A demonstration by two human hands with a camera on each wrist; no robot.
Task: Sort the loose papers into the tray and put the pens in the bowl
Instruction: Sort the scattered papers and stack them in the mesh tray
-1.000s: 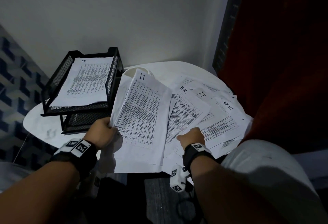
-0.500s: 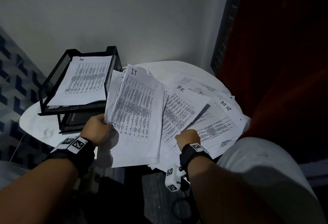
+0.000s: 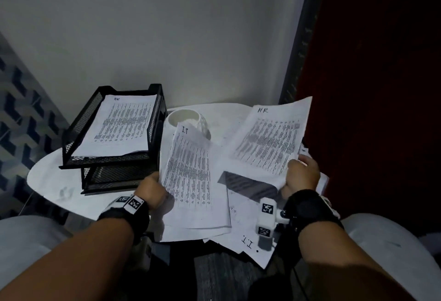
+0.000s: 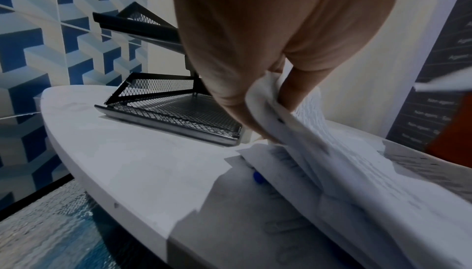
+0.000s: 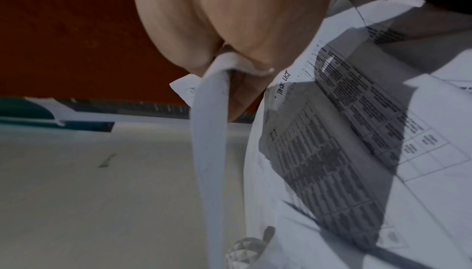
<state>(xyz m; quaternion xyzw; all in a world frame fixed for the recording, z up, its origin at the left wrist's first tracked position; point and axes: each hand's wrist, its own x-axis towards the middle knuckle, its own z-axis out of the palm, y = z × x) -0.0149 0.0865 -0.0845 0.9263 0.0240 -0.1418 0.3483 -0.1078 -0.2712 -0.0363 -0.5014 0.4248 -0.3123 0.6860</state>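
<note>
My left hand [image 3: 152, 187] pinches the left edge of a printed sheet marked "I.T" [image 3: 191, 172]; in the left wrist view the left hand [image 4: 268, 83] has that paper [image 4: 319, 132] curled between thumb and fingers. My right hand [image 3: 301, 173] holds a sheet marked "HR" [image 3: 269, 143] lifted above the loose paper pile [image 3: 248, 236]. The right wrist view shows the right hand [image 5: 230, 59] pinching the sheet's edge [image 5: 209, 132]. A black mesh two-tier tray [image 3: 114, 157] at the left holds an "HR" sheet [image 3: 121, 126] on top. A white bowl [image 3: 188, 119] stands behind the papers. A blue pen tip [image 4: 258, 176] peeks from under the pile.
The round white table [image 3: 55, 181] stands in a corner, a white wall behind and a dark red curtain [image 3: 381, 86] close on the right. A patterned blue wall [image 3: 21, 109] runs at the left. My knees sit below the table's front edge.
My right hand has lifted the "HR" sheet off the pile, up and to the right. The bowl behind the papers has come into sight. The left hand still holds the "I.T" sheet.
</note>
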